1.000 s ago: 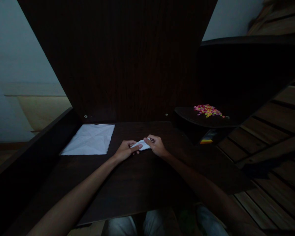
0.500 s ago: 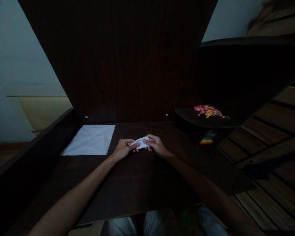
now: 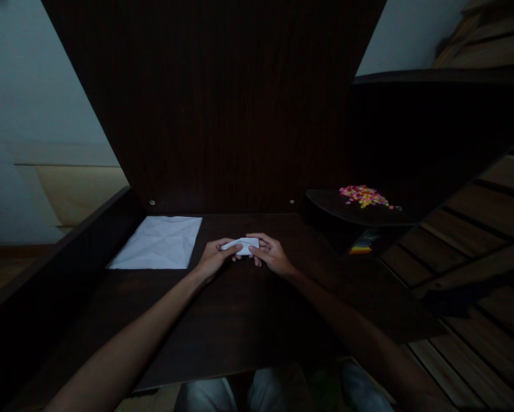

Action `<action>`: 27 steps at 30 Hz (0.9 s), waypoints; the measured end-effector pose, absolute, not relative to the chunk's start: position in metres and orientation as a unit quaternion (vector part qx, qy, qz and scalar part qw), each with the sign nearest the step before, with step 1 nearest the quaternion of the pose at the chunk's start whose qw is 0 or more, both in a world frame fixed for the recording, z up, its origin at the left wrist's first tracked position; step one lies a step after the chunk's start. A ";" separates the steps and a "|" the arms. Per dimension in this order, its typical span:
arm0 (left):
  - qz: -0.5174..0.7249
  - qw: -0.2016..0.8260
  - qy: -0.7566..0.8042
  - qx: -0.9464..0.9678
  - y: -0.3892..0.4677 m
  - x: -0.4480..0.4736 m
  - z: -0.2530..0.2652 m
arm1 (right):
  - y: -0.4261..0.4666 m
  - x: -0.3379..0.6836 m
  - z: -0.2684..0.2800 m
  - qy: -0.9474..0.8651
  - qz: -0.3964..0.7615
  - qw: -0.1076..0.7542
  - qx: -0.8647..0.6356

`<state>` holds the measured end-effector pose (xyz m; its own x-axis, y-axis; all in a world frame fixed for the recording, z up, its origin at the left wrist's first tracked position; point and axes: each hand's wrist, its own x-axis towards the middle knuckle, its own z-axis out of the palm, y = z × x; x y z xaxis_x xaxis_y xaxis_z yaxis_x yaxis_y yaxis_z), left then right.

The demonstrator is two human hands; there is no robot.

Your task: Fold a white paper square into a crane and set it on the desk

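Note:
A small folded piece of white paper (image 3: 247,245) is held between both hands above the middle of the dark desk. My left hand (image 3: 214,257) pinches its left end, with the thumb on top. At the other end, my right hand (image 3: 273,256) grips it with its thumb on the near face and fingers behind. Parts of the paper are covered by the fingers. To the left of my hands, a creased stack of white square paper sheets (image 3: 158,242) lies flat on the desk.
A pile of small colourful pieces (image 3: 365,195) sits on a corner shelf (image 3: 325,200) at the right. Below that shelf is an item with a yellow and orange edge (image 3: 360,250). A raised side board (image 3: 59,246) borders the desk's left, and a tall dark panel (image 3: 222,114) stands behind.
The folded paper has turned to lie more level between my hands. My right fingers have shifted along its far edge. The view has moved slightly.

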<state>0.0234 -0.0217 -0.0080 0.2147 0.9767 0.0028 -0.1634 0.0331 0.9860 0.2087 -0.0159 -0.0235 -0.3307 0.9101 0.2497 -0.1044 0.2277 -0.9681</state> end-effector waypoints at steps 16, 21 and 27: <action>0.505 0.640 0.385 0.432 -0.019 0.023 -0.010 | -0.015 0.212 -0.024 -0.612 0.530 0.461 -0.363; 0.522 0.632 0.379 0.430 -0.018 0.023 -0.011 | -0.014 0.210 -0.027 -0.601 0.529 0.473 -0.367; 0.504 0.581 0.389 0.507 -0.021 0.020 -0.011 | -0.014 0.209 -0.028 -0.602 0.523 0.479 -0.367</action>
